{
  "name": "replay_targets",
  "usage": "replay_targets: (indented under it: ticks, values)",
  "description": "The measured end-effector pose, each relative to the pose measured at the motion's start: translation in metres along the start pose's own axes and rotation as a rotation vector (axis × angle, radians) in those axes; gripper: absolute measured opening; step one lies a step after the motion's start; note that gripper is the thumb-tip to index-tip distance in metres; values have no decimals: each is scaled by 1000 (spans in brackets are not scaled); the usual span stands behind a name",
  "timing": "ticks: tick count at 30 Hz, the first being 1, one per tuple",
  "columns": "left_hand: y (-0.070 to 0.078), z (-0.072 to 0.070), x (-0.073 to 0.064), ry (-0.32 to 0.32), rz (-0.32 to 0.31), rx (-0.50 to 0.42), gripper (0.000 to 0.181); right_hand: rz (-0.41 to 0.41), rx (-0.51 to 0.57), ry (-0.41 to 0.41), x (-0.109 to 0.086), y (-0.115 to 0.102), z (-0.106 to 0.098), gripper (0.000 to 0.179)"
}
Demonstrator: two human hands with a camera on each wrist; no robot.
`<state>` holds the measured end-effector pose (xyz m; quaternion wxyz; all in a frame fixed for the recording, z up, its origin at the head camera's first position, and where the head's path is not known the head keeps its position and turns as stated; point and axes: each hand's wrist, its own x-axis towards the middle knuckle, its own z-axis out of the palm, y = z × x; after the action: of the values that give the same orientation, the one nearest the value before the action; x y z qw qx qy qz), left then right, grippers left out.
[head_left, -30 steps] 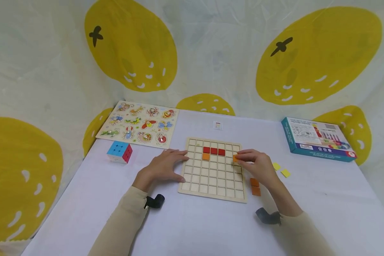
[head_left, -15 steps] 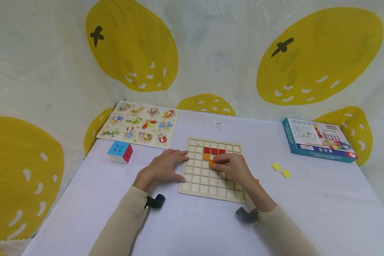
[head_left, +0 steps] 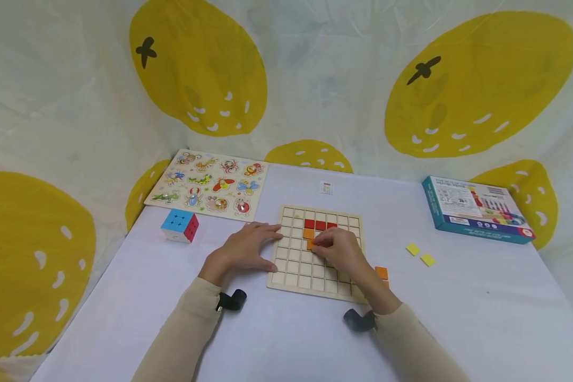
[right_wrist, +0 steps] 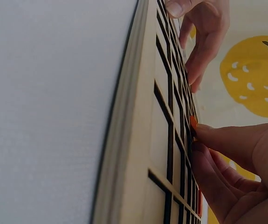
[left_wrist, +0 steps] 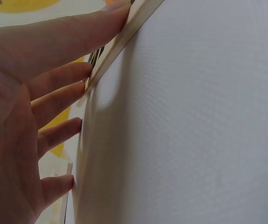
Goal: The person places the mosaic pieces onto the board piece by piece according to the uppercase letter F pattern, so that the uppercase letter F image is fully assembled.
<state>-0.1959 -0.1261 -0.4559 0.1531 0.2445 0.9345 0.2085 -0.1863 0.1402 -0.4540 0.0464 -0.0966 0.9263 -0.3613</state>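
A square wooden grid board [head_left: 298,280] lies on the white-covered table. My right hand [head_left: 345,253] pinches an orange square tile [head_left: 310,244] at a cell just below another orange tile [head_left: 308,233] set in the grid; whether the pinched one is fully seated I cannot tell. Above them runs a row of red tiles [head_left: 320,225], partly covered by the right fingers. My left hand [head_left: 241,246] rests spread at the board's left edge, its thumb [left_wrist: 101,28] and fingertips touching the rim. In the right wrist view, the thumb and index finger hold the orange tile [right_wrist: 193,122] against the grid.
Orange tiles [head_left: 381,272] lie right of the board, partly behind the right wrist, with two yellow tiles [head_left: 427,259] beyond. A small printed card [head_left: 327,187] lies behind the board. An insect puzzle [head_left: 210,183], puzzle cube [head_left: 179,225] and toy box [head_left: 477,209] stand around.
My right hand has carried the orange tile leftward from the board's right side to below the placed orange tile. My left hand has stayed at the left edge.
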Motion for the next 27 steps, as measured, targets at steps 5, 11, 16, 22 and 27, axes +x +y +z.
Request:
replay_targets:
  ticks: [5, 11, 16, 22, 27]
  values:
    - [1, 0, 0, -5, -6, 9, 79, -11, -22, 12, 1, 0, 2, 15]
    - [2, -1, -1, 6, 0, -10, 77, -20, -40, 26, -1, 0, 6, 15]
    - [1, 0, -1, 0, -2, -11, 77, -48, -47, 45, -3, -1, 7, 15]
    - [1, 1, -1, 2, -1, -7, 78, -55, -80, 59, -5, -5, 7, 16]
    - [2, 0, -1, 1, -12, -7, 77, -51, -102, 55, -4, -7, 8, 16]
